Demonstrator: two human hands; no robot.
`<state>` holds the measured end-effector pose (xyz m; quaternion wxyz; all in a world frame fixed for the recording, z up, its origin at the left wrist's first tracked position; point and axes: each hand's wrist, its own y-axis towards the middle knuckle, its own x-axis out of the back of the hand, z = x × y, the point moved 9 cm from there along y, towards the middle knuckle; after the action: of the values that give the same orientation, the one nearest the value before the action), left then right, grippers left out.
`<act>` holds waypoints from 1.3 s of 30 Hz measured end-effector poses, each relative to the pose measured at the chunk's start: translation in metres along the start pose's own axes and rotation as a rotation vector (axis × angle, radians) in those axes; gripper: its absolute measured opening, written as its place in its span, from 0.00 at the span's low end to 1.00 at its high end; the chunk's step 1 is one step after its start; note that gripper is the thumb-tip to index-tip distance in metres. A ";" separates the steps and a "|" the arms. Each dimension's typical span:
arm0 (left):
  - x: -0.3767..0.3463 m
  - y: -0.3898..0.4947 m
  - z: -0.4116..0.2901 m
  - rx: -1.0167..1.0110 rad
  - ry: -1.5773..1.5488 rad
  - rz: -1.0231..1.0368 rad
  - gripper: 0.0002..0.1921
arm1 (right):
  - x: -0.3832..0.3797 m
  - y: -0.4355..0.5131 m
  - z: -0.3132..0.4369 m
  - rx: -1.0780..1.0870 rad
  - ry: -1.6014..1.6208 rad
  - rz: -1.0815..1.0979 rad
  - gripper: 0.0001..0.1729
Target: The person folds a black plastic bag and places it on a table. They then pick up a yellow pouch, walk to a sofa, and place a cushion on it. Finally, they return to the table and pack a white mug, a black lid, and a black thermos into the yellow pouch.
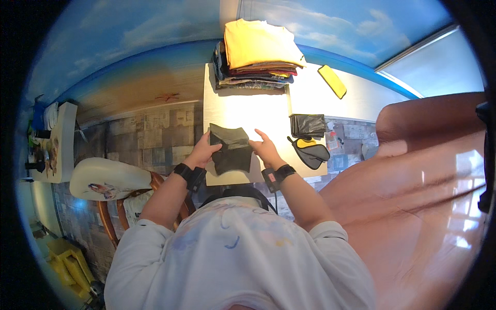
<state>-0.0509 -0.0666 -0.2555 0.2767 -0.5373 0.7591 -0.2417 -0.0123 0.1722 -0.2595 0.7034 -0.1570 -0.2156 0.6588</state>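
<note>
A dark, partly unfolded sheet, apparently a black plastic bag (231,153), hangs between my hands just above the white table (248,104). My left hand (203,150) grips its left edge, with the thumb lying over the front. On the other side my right hand (267,149) pinches the right edge, and its index finger points away from the sheet. To the right of that hand lies a stack of folded black plastic bags (308,126). Just below the stack is a grey and yellow cloth item (312,154) with dark edging.
A tall pile of folded clothes (263,48), yellow on top, stands at the table's far end. A yellow, dark-edged pad (332,82) lies to its right. A brown leather sofa (407,186) is at right, a wood-framed chair (112,180) at left.
</note>
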 end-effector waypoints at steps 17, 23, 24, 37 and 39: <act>-0.024 -0.064 -0.068 -0.293 -0.010 0.060 0.27 | 0.004 -0.039 0.112 0.120 0.330 0.322 0.28; -0.076 -0.120 -0.131 -0.543 -0.116 -0.059 0.12 | 0.051 -0.081 0.195 0.339 -0.127 0.285 0.25; -0.084 -0.131 -0.140 -0.558 -0.081 -0.084 0.11 | 0.057 -0.093 0.208 0.412 0.030 0.313 0.21; -0.197 -0.218 -0.233 -0.827 0.097 -0.115 0.12 | 0.180 -0.176 0.276 0.681 -0.051 0.113 0.14; -0.207 -0.222 -0.237 -0.842 0.121 -0.114 0.11 | 0.190 -0.181 0.274 0.674 -0.033 0.070 0.13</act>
<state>-0.0051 0.0783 0.0979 -0.0255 -0.6294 0.7755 0.0432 0.0110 0.3289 0.0856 0.6890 0.0878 0.0086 0.7194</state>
